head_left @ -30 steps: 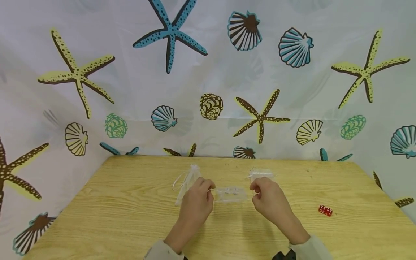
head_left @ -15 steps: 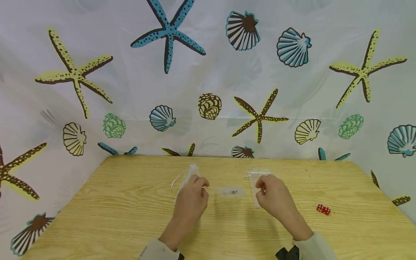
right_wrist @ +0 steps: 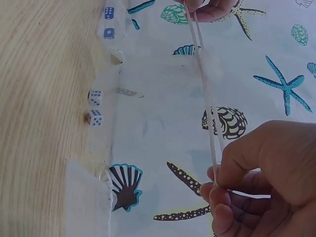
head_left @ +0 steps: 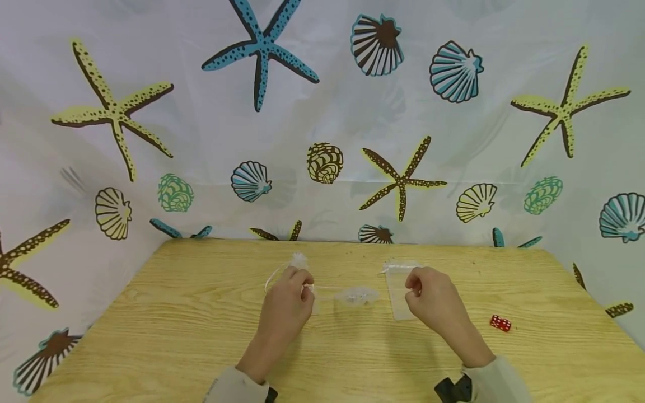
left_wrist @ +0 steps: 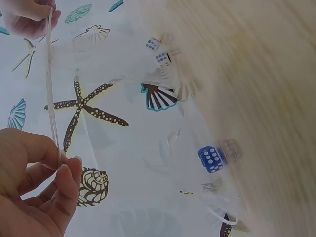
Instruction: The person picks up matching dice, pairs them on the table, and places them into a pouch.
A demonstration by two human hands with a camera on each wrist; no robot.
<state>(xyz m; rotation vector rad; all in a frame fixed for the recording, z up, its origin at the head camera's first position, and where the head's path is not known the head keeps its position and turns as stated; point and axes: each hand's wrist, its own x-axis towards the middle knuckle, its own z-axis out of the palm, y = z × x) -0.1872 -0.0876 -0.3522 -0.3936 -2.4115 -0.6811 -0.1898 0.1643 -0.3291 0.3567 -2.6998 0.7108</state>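
Pinching the ends of one thin cord, the left hand and right hand are working together on a sheer pouch that's sitting midway between the two sets of fingers. Both thumbs are pressing the cord against curled fingers, so neither hand is free right now. White dice are showing at the end of the pouch away from the cord, so I'm calling the loading part done for this one. It's looking bunched up in the head view, but I'm not seeing the mouth well enough to say how tightly it's gathering. Just beyond the left fingers, and partly hidden by them, another pouch with a frilled top is lying with blue dice in it, and that one's looking finished to me. Just behind the right fingers, a flat pouch is lying on the table, showing no dice in the part I'm seeing. Out to the right of the right fingers, well apart, red dice are sitting loose on the wood. So I'm guessing one pouch is done, one is nearly there, and the red pair is waiting its turn.
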